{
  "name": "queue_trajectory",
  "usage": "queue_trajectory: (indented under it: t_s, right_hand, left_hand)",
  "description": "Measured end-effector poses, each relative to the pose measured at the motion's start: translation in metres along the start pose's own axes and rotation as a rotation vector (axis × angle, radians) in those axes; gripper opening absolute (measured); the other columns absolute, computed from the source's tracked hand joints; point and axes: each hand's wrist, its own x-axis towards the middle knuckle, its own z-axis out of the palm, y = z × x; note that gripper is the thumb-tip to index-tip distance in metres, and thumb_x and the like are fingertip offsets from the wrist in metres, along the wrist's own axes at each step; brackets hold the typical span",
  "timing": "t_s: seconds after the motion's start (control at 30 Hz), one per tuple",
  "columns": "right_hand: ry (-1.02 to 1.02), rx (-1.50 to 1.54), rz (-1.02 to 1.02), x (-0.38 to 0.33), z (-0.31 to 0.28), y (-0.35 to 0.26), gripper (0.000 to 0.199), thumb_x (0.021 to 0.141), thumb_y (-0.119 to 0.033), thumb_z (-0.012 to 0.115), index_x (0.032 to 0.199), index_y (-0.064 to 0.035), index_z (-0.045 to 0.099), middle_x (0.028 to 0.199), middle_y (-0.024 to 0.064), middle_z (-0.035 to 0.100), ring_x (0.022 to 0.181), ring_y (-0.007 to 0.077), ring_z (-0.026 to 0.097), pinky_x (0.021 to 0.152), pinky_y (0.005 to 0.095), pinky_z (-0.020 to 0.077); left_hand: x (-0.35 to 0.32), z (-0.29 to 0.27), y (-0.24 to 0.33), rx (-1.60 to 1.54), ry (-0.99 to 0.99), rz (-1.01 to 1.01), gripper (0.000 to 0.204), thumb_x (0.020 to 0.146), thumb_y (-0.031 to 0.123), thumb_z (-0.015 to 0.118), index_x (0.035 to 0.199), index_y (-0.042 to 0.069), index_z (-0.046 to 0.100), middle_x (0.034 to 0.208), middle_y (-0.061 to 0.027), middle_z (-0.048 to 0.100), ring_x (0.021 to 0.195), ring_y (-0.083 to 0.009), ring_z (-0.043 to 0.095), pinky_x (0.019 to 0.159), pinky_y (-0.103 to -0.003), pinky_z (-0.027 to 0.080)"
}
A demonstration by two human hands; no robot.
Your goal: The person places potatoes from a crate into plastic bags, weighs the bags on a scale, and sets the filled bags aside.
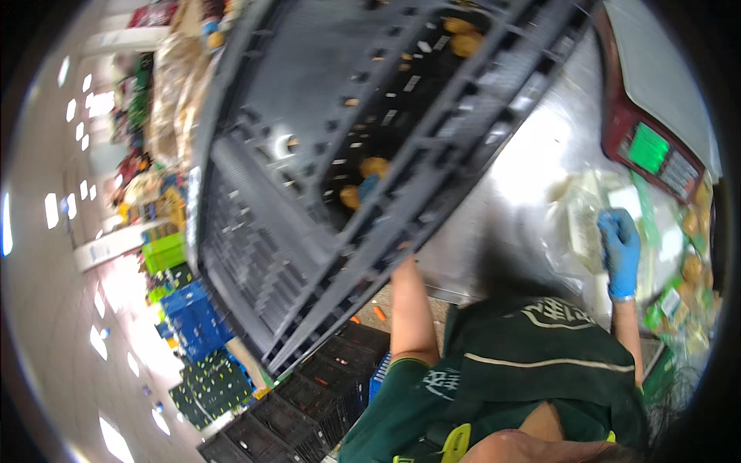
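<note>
Steel worktop [532, 166] in a produce shop, with stacked crates on the floor at lower left. Left hand [369, 187], blue-gloved, reaches inside a large dark plastic crate [309, 154] tilted up on the worktop; its grip cannot be told. Right hand [620, 248], also gloved, grips a clear plastic bag [579, 220] beside a red scale [652, 150].

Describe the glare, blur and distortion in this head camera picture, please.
Head view: white glare washes out the steel counter beside the tilted grey plastic crate; fisheye bends the crate's edges and darkens the corners; the blue-gloved right hand on clear plastic bags looks slightly soft; the floor at left is overexposed.
</note>
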Motion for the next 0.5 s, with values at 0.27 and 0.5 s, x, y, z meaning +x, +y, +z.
queue_trajectory:
  t_s: [0.27, 0.5]
  right_hand:
    - [-0.057, 0.07, -0.047, 0.004, 0.015, 0.023, 0.006, 0.092, -0.008, 0.06, 0.098, -0.0065, 0.06, 0.081, -0.0075, 0.052, 0.062, -0.0012, 0.037, 0.052, 0.0144, 0.0276]
    - [-0.048, -0.22, -0.349, -0.001, 0.036, 0.0, 0.012, 0.09, -0.006, 0.06, 0.1, -0.0014, 0.062, 0.076, -0.0015, 0.057, 0.068, 0.0074, 0.049, 0.063, 0.0218, 0.0426]
  left_hand:
    - [0.013, 0.028, 0.008, 0.28, -0.132, -0.111, 0.022, 0.092, 0.018, 0.054, 0.108, 0.004, 0.057, 0.09, -0.0135, 0.065, 0.078, -0.024, 0.064, 0.069, -0.035, 0.051]
    - [-0.058, -0.019, 0.1, -1.468, -1.021, -0.491, 0.032, 0.093, 0.028, 0.052, 0.114, 0.004, 0.056, 0.09, -0.0173, 0.067, 0.078, -0.0285, 0.067, 0.068, -0.039, 0.054]
